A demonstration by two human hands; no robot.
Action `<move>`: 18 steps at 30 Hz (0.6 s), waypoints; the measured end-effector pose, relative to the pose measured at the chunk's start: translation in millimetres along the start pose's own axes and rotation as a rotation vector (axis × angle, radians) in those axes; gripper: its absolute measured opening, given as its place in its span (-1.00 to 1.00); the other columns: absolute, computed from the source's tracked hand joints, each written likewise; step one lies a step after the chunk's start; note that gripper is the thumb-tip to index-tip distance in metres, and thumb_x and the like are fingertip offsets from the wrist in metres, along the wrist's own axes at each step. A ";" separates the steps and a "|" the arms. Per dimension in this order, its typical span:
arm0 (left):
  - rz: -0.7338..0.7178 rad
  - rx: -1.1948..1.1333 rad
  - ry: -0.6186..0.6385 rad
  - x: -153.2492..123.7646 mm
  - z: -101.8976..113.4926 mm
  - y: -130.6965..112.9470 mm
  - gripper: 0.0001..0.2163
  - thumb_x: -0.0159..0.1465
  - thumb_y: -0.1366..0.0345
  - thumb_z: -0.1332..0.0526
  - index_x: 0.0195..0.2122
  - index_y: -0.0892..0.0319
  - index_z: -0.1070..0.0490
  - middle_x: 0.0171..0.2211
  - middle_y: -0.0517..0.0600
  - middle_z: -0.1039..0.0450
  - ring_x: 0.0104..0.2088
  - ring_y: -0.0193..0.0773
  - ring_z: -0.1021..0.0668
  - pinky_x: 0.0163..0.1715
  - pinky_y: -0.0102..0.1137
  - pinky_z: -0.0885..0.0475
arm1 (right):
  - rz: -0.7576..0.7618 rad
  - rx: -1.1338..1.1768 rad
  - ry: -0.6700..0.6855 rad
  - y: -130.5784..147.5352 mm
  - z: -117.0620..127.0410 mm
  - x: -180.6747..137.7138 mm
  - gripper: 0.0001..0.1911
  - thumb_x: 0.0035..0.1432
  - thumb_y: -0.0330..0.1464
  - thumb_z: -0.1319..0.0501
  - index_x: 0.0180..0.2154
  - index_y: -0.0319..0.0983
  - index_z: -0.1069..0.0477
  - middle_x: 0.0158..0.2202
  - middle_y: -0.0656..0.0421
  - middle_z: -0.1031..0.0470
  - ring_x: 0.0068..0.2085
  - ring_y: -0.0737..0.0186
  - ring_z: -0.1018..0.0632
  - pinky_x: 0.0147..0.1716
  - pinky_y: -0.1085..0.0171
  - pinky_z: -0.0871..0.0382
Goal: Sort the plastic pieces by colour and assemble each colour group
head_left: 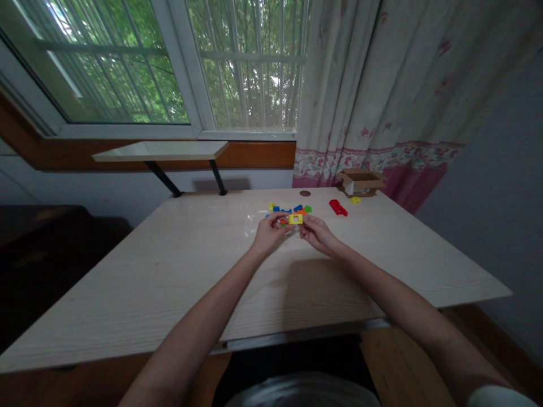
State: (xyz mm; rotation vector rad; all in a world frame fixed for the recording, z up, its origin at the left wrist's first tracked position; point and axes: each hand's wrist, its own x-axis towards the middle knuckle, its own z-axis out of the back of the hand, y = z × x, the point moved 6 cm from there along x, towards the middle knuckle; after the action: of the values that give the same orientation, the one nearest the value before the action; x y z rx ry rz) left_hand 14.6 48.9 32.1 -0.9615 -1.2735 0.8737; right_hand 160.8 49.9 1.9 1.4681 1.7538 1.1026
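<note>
Beneath the barred window (250,73), over the pale wooden table (169,271), the left hand (268,230) and right hand (320,234) pinch opposite ends of a yellow piece (291,219), fingers closed; red pieces (338,207) lie to the right.

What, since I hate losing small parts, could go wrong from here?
The left hand and right hand hold the small yellow piece only by the fingers, so it might slip and drop. Loose blue pieces lie on the table just beyond the hands, so a stray finger could scatter them.
</note>
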 end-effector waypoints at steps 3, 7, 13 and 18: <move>-0.031 0.036 -0.002 0.5 1.7 1.1 -0.66 -0.11 0.31 -0.38 -0.26 0.22 -0.50 -0.42 -0.06 -0.43 -0.62 -0.52 -0.23 -0.62 -0.53 -0.16 | 0.069 -0.146 -0.053 1.0 4.4 1.8 -0.64 -0.28 -0.21 -0.43 -0.42 -0.24 -0.43 -0.55 0.30 -0.40 -0.60 0.48 -0.30 -0.62 0.42 -0.14; -0.055 0.088 0.011 0.8 2.3 1.8 -0.67 -0.09 0.30 -0.37 -0.24 0.21 -0.50 -0.40 -0.06 -0.43 -0.61 -0.51 -0.24 -0.60 -0.52 -0.16 | 0.133 -0.259 -0.102 2.0 5.6 1.6 -0.70 -0.24 -0.21 -0.40 -0.44 -0.22 -0.45 -0.53 0.28 -0.43 -0.59 0.46 -0.32 -0.60 0.40 -0.16; -0.033 0.083 0.000 0.3 2.8 0.9 -0.61 -0.05 0.33 -0.33 -0.14 0.18 -0.45 -0.41 -0.08 -0.42 -0.63 -0.52 -0.21 -0.63 -0.53 -0.12 | 0.195 -0.401 -0.151 33.9 13.9 8.8 -0.78 -0.22 -0.29 -0.38 -0.46 -0.25 -0.48 -0.55 0.22 -0.45 -0.56 0.40 -0.37 -0.56 0.37 -0.22; -0.039 0.086 -0.054 2.1 10.0 3.6 -0.70 -0.04 0.35 -0.31 -0.21 0.18 -0.48 -0.44 -0.07 -0.43 -0.61 -0.49 -0.22 -0.61 -0.52 -0.14 | 0.179 -0.758 -0.302 91.7 65.3 25.2 -0.85 -0.10 -0.31 -0.29 -0.49 -0.29 -0.51 -0.62 0.21 -0.40 -0.60 0.43 -0.32 -0.60 0.38 -0.17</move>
State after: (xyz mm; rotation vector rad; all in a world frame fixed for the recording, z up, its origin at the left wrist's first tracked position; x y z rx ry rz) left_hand 4.8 53.1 29.9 -0.8479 -1.2860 0.9215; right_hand 255.2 93.0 52.4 1.2233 0.8550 1.3494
